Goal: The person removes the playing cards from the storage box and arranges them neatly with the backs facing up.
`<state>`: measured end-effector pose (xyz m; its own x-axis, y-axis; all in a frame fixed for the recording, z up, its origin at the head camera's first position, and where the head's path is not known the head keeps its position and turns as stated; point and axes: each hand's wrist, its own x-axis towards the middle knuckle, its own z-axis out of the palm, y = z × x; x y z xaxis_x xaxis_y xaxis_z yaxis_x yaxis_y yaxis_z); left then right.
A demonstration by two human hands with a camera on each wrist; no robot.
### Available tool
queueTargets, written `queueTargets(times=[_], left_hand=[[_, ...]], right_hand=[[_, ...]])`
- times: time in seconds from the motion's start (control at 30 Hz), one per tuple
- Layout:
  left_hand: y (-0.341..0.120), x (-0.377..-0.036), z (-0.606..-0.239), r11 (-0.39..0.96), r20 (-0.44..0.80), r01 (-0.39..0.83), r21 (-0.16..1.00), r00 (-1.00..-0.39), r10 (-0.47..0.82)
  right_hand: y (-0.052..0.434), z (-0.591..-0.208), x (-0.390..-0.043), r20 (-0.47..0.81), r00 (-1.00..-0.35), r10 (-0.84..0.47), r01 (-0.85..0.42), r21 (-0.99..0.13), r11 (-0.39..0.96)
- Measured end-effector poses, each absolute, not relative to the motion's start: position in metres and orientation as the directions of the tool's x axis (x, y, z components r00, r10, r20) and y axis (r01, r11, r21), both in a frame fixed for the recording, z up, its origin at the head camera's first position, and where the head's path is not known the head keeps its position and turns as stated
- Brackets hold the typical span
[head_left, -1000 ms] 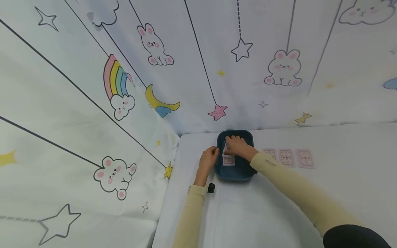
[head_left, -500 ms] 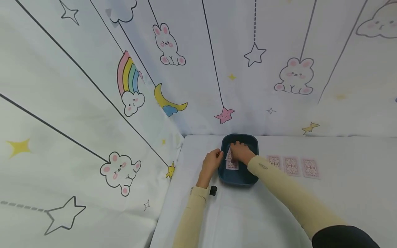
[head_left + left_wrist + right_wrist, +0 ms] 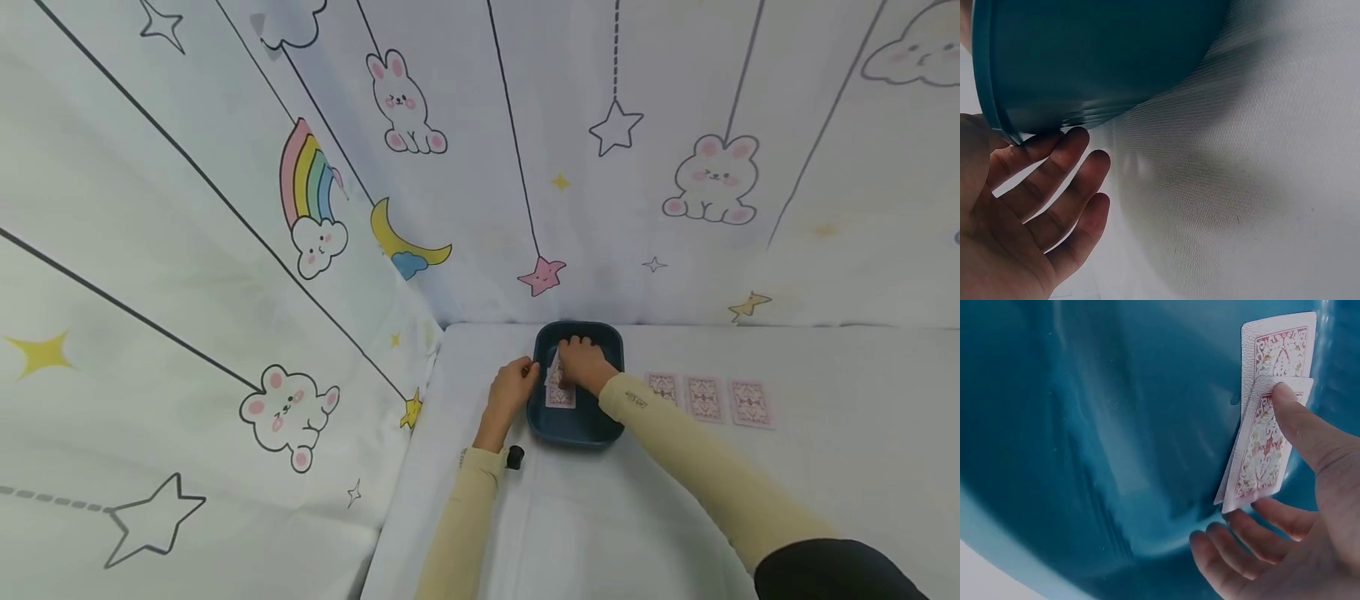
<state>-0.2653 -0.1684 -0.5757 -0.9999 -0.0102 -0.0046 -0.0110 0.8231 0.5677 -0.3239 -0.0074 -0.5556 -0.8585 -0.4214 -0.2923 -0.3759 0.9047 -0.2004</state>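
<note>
A dark teal plastic basin (image 3: 581,429) stands on the white table near the wall. My left hand (image 3: 510,387) holds its left rim. In the left wrist view the fingers (image 3: 1088,181) bend up under the outer wall, and the thumb is mostly hidden behind the rim. Inside the basin, my right hand (image 3: 585,364) pinches a red-backed playing card (image 3: 1266,444), thumb on its face-down back and fingers at its near edge. That card overlaps another playing card (image 3: 1279,347) lying along the basin's side, back up.
Three more playing cards lie back up in a row right of the basin: a left card (image 3: 663,387), a middle card (image 3: 705,400) and a right card (image 3: 752,404). A small black object (image 3: 514,457) sits by the left wrist. A patterned wall cloth (image 3: 480,167) borders the table.
The head view has shifted a little. The right hand has drawn slightly towards the near end of the basin with the card, staying inside it. The left hand keeps its place at the rim.
</note>
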Motion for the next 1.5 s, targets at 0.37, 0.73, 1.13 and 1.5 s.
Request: queueTargets(times=[0.37, 0.73, 1.13, 1.5], left_hand=[[-0.162, -0.266, -0.575, 0.824, -0.006, -0.01, 0.566, -1.0, -0.008], [-0.163, -0.264, -0.581, 0.815, -0.016, -0.022, 0.58, -1.0, -0.016], [-0.164, -0.263, -0.582, 0.817, -0.001, -0.023, 0.576, -1.0, -0.027], [-0.164, -0.262, -0.577, 0.811, -0.013, -0.03, 0.585, -1.0, -0.028]], right_hand=[[0.0, -0.555, -0.326, -0.272, -0.877, -0.396, -0.263, -0.417, 0.87], [0.029, -0.546, -0.325, -0.2, -0.87, -0.45, -0.186, -0.713, 0.676], [0.075, -0.535, -0.314, -0.187, -0.854, -0.486, -0.094, -0.863, 0.497], [0.116, -0.534, -0.314, -0.209, -0.853, -0.478, -0.074, -0.859, 0.507]])
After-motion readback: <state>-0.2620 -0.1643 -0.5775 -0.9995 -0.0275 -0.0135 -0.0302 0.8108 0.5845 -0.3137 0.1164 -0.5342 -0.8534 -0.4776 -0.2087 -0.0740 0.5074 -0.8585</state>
